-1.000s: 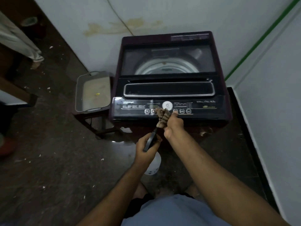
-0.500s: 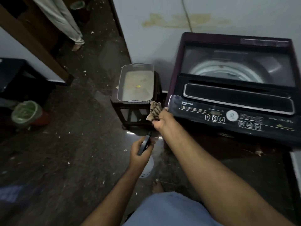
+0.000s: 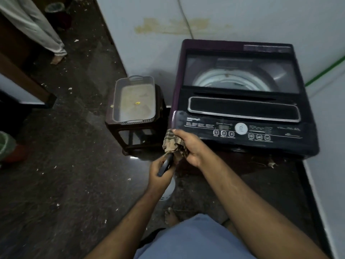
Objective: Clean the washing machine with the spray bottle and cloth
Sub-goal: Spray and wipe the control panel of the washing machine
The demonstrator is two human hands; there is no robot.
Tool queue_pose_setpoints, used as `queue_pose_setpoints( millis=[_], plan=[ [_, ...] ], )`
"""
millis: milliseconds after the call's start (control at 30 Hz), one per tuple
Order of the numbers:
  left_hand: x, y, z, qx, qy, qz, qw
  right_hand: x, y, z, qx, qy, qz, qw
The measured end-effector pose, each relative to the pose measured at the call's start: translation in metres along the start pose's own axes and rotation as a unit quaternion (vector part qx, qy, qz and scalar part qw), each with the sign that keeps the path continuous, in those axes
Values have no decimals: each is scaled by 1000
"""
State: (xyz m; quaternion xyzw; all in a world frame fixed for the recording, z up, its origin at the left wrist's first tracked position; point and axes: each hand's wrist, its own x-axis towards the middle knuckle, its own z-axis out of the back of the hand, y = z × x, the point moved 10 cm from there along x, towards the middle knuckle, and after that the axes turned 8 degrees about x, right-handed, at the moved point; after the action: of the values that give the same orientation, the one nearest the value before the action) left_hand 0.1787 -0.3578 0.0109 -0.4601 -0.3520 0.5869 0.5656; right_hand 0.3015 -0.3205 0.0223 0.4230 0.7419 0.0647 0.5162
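Wiping step in hand: checked cloth is gripped in the curled right hand at the near left corner of the washing machine; spray bottle is clasped in the left hand; a pass rightward along the control panel is judged next.

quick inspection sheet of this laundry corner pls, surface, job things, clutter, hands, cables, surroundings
surface: dark floor, pale specks scattered on it
job's things: washer, lid closed, drum visible through the window; checked cloth at the panel's front left corner; spray bottle, mostly hidden behind the left hand
clutter: grey tray on a dark stool left of the washer; green-lined bin at the left edge
hands: right hand grips the cloth; left hand grips the bottle's dark trigger
cables: one cord runs down the wall behind the washer
surroundings: pale wall with a yellowish stain; hanging fabric upper left
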Motion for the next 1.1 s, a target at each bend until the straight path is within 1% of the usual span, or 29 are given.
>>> queue_pose_setpoints(
  millis=[100, 167, 233, 367, 433, 500, 600, 733, 933, 1033, 1100],
  plan=[
    [0, -14, -34, 14, 27, 6, 1000, -34, 25, 50, -13, -37, 24, 999],
    [-6, -23, -65, 14, 47, 16, 999, -53, 37, 94, -1, -76, 42, 996],
    [-14, -37, -95, 16, 51, 30, 998, -73, 47, 138, 21, -109, 62, 992],
    [-18, -53, -148, 22, 100, 4, 995, -107, 52, 215, 83, -158, 81, 981],
    [-24, -56, -175, 18, 116, 8, 993, -121, 49, 254, 115, -180, 91, 973],
    [-37, -65, -210, 1, 132, 13, 991, -136, 47, 295, 132, -206, 103, 964],
    [-54, -78, -256, 1, 159, -12, 987, -152, 43, 347, 153, -247, 112, 950],
    [-68, -81, -307, -1, 192, -15, 981, -172, 42, 394, 151, -272, 110, 944],
    [-84, -71, -351, -27, 178, 24, 983, -184, 39, 432, 159, -284, 88, 942],
    [-85, -66, -359, -40, 153, 53, 986, -179, 39, 440, 148, -275, 67, 947],
    [-83, -66, -360, -45, 143, 56, 987, -176, 40, 442, 155, -266, 62, 949]
  ],
)
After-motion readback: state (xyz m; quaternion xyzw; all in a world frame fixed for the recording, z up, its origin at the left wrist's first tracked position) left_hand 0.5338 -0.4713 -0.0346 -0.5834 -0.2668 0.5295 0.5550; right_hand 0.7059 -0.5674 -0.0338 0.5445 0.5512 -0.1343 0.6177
